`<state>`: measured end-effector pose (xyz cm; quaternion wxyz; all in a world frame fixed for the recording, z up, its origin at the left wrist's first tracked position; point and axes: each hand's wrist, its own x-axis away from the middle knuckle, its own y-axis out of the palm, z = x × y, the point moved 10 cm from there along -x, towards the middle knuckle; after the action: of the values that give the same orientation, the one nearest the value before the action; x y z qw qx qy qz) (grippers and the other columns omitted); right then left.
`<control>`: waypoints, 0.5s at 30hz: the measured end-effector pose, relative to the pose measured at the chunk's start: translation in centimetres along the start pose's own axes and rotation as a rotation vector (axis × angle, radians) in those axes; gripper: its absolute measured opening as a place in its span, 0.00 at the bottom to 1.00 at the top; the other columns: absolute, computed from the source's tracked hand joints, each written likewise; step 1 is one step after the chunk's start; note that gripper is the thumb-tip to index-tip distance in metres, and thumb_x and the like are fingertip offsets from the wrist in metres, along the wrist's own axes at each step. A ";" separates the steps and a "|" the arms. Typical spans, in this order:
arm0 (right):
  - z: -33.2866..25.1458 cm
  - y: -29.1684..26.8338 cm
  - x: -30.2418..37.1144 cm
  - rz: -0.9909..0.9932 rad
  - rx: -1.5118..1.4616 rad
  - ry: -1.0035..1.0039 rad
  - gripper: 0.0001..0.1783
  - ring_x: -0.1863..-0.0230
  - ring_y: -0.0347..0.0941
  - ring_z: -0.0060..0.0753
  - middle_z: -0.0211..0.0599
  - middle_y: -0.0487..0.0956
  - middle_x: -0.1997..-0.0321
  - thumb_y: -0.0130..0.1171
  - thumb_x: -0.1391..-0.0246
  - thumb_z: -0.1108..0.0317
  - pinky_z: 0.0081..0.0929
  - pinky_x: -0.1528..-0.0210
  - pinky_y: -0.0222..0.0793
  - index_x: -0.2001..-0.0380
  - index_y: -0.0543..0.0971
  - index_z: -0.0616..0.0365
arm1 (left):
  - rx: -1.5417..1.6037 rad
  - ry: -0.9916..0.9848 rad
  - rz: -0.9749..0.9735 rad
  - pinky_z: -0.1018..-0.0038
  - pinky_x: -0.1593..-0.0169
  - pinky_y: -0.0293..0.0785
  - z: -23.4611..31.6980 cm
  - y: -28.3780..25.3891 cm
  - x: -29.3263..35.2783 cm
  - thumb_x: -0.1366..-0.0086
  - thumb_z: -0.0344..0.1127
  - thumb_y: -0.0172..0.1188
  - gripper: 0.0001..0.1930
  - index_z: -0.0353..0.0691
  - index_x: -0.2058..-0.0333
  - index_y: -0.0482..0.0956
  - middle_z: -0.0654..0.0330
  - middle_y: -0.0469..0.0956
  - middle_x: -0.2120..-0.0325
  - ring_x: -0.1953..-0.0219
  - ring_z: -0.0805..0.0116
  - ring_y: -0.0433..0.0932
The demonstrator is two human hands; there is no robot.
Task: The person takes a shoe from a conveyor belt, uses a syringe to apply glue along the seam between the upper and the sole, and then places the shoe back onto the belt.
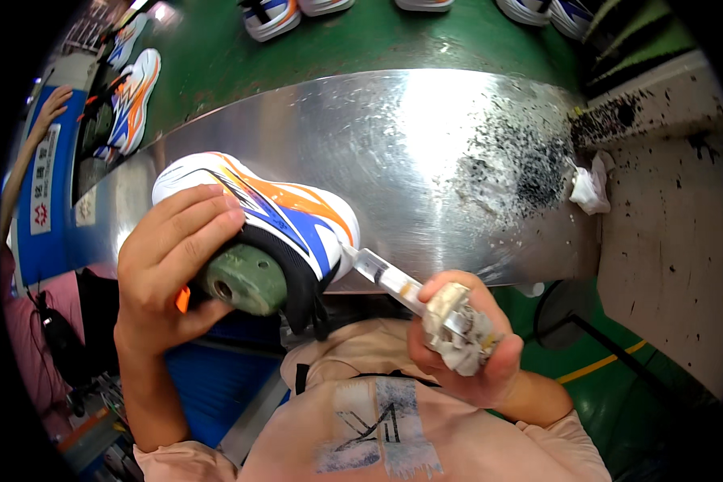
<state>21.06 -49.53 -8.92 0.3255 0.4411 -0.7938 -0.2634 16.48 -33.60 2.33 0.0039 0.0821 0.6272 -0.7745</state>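
My left hand point(165, 257) is wrapped round a white sneaker point(305, 217) with orange and blue sides and a black collar. A green shoe last point(245, 281) fills the sneaker, its holed end turned toward me. In my right hand point(494, 357) is a clear syringe point(390, 277) whose rear end is bound in a crumpled, dirty off-white wrapping point(454, 325). The syringe's narrow tip points at the edge of the white sole near the heel; it appears to touch there. Black fabric or laces hang below the sneaker's collar.
Beneath the sneaker is a shiny metal worktop point(337, 120), with black specks point(530, 173) on its right. A crumpled white tissue point(592, 186) lies by the beige panel point(667, 217). More sneakers point(136, 96) stand beyond on a green surface point(353, 48). Another person's hand point(54, 106) is far left.
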 end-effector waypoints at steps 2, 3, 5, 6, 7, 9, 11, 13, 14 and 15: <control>0.7 -0.1 0.2 0.001 -0.055 0.009 0.52 0.79 0.56 0.17 0.30 0.65 0.77 0.49 0.57 0.23 0.14 0.78 0.50 0.45 0.57 0.60 | -0.004 0.046 -0.031 0.62 0.53 0.73 -0.2 0.2 -1.1 0.60 0.38 0.69 0.27 0.32 0.59 0.77 0.50 0.78 0.63 0.58 0.50 0.77; 0.7 -0.1 0.2 0.002 -0.077 -0.017 0.52 0.79 0.54 0.16 0.31 0.66 0.77 0.48 0.56 0.24 0.14 0.77 0.50 0.44 0.57 0.59 | 0.000 0.090 -0.051 0.63 0.56 0.73 0.0 0.1 -1.9 0.61 0.42 0.72 0.30 0.33 0.58 0.76 0.51 0.78 0.64 0.62 0.51 0.77; 0.7 -0.4 0.3 0.004 -0.092 -0.040 0.52 0.78 0.54 0.16 0.31 0.66 0.77 0.49 0.56 0.24 0.14 0.77 0.50 0.43 0.56 0.59 | -0.023 0.083 -0.122 0.63 0.59 0.73 -0.3 0.4 -2.6 0.63 0.44 0.72 0.32 0.33 0.58 0.76 0.51 0.77 0.64 0.64 0.51 0.77; 0.7 -0.6 0.3 0.011 -0.099 -0.053 0.52 0.78 0.54 0.16 0.31 0.66 0.77 0.49 0.56 0.24 0.14 0.77 0.51 0.43 0.56 0.59 | -0.032 0.084 -0.158 0.63 0.60 0.73 -0.4 0.8 -3.1 0.63 0.46 0.73 0.33 0.33 0.58 0.75 0.51 0.77 0.64 0.64 0.51 0.77; 0.5 -0.7 0.4 0.005 -0.119 -0.043 0.53 0.77 0.55 0.16 0.31 0.66 0.75 0.50 0.56 0.25 0.14 0.75 0.52 0.42 0.56 0.59 | -0.073 0.119 -0.168 0.64 0.62 0.72 0.1 1.0 -3.4 0.64 0.49 0.73 0.35 0.32 0.58 0.75 0.51 0.76 0.65 0.67 0.52 0.76; 0.3 -1.1 0.6 0.013 -0.133 -0.054 0.53 0.75 0.56 0.16 0.31 0.67 0.73 0.51 0.56 0.25 0.13 0.74 0.52 0.42 0.56 0.59 | -0.105 0.050 -0.189 0.63 0.60 0.71 0.5 1.6 -3.2 0.63 0.51 0.73 0.35 0.32 0.59 0.74 0.49 0.76 0.66 0.65 0.50 0.75; 0.0 -1.6 0.6 0.033 -0.155 -0.071 0.53 0.72 0.57 0.16 0.31 0.68 0.71 0.52 0.57 0.26 0.13 0.72 0.54 0.42 0.57 0.60 | -0.098 -0.069 -0.182 0.62 0.58 0.70 0.1 2.3 -3.2 0.62 0.50 0.74 0.34 0.34 0.59 0.74 0.48 0.76 0.66 0.64 0.48 0.75; -0.3 -1.6 0.8 0.029 -0.154 -0.078 0.53 0.72 0.58 0.17 0.32 0.68 0.70 0.52 0.57 0.26 0.14 0.71 0.54 0.42 0.57 0.60 | -0.125 -0.138 -0.164 0.65 0.64 0.70 1.0 1.9 -3.6 0.60 0.46 0.72 0.29 0.33 0.62 0.75 0.50 0.75 0.72 0.70 0.51 0.75; -0.4 -1.3 0.9 0.020 -0.152 -0.079 0.53 0.72 0.58 0.17 0.32 0.68 0.70 0.52 0.57 0.26 0.14 0.71 0.54 0.42 0.57 0.60 | -0.129 -0.216 -0.170 0.67 0.67 0.69 1.1 1.7 -3.5 0.59 0.45 0.72 0.27 0.33 0.64 0.75 0.51 0.75 0.75 0.73 0.52 0.74; -0.7 -1.4 0.9 0.042 -0.144 -0.120 0.53 0.71 0.59 0.17 0.32 0.69 0.69 0.52 0.57 0.26 0.14 0.71 0.54 0.43 0.57 0.61 | -0.107 -0.237 -0.119 0.69 0.71 0.67 1.4 1.6 -3.8 0.58 0.43 0.71 0.24 0.32 0.66 0.75 0.53 0.73 0.79 0.77 0.55 0.72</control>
<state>21.93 -51.08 -9.22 0.3138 0.3835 -0.7998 -0.3388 20.20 -35.64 1.56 0.0364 -0.0476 0.6665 -0.7431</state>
